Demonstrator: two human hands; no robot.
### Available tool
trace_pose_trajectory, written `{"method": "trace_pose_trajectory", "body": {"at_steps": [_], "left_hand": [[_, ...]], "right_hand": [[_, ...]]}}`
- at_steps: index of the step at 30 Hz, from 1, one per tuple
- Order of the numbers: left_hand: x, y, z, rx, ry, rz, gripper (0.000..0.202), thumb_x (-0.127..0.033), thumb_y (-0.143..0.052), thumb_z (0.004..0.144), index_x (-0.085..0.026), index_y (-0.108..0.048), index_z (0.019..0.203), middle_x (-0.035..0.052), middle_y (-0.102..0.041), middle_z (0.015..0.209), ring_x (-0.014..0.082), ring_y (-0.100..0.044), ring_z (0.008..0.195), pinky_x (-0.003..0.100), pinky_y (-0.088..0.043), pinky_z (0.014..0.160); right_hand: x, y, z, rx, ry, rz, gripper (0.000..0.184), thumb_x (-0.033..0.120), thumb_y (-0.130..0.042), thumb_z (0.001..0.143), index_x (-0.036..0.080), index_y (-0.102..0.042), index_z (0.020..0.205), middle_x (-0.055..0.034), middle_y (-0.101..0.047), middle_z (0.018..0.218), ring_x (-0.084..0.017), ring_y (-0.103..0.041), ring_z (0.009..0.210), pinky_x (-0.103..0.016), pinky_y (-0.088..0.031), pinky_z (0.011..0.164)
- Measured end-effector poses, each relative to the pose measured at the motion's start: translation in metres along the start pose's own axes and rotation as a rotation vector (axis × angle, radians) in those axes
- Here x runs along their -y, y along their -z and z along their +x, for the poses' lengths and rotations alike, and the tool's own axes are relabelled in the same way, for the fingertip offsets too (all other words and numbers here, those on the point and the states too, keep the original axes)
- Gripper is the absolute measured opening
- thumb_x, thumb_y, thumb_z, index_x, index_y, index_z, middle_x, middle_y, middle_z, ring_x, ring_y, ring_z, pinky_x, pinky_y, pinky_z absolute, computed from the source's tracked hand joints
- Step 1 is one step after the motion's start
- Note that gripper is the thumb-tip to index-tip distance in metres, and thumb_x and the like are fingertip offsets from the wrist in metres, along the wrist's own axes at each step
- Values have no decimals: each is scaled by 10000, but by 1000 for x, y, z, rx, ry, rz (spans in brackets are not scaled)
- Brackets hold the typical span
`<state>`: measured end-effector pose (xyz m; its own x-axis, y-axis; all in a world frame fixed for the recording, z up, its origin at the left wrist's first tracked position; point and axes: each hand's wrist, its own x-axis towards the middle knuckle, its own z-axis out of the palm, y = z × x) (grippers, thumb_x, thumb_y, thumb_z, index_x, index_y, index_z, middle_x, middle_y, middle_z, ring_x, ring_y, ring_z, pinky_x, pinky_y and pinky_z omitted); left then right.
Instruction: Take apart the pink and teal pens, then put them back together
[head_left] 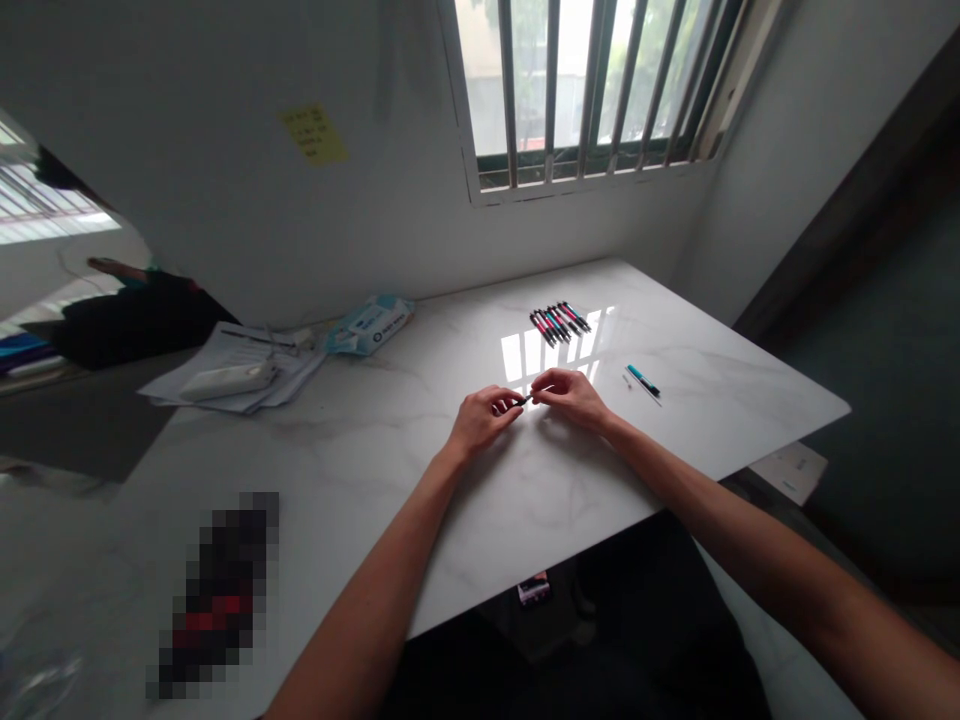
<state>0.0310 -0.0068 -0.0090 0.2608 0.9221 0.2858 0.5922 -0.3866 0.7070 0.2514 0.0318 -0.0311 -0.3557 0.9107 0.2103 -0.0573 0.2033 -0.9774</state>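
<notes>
Over the middle of the marble-patterned table, my left hand (482, 418) pinches a small dark pen part (522, 402) between thumb and fingers. My right hand (570, 397) meets it from the other side, fingertips closed at the part's far end; what exactly lies in them is too small to make out. To the right of my right hand lies a teal and black pen barrel (643, 380), with a thin white refill (651, 391) alongside and tiny pale pieces (628, 380) close by. Beyond my hands, several pens (559, 323) with coloured barrels lie side by side in a row.
At the back left are a blue wipes packet (373, 324) and papers (247, 395) with a white device (230, 380) on top. A pixelated dark and red object (217, 600) lies front left. Below the table's front edge, a phone (534, 589) shows.
</notes>
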Motion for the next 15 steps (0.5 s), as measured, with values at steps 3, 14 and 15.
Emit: {"method": "trace_pose_trajectory", "body": {"at_steps": [3,14,15], "left_hand": [[0,0,0,-2,2,3,165,-321,-729,865,-240,-806,987,21,-729,841,147,-644,681,283,-537,694],[-1,0,0,6,-2,-19,169,-311,-735,857,-232,-806,988,24,-733,833,145,-646,682,277,-538,681],[-1,0,0,8,-4,-21,169,-309,-734,856,-232,-806,989,23,-732,831,144,-645,683,274,-536,678]], "right_hand": [[-2,0,0,-1,7,-8,248,380,-836,759,197,-754,905,-36,-775,872,-204,-759,808,-327,-598,765],[1,1,-2,10,24,-31,239,387,-822,770,193,-761,894,-33,-774,872,-182,-723,801,-317,-579,788],[2,1,-2,8,26,-32,242,390,-824,769,191,-761,892,-35,-774,874,-182,-723,803,-316,-578,789]]}}
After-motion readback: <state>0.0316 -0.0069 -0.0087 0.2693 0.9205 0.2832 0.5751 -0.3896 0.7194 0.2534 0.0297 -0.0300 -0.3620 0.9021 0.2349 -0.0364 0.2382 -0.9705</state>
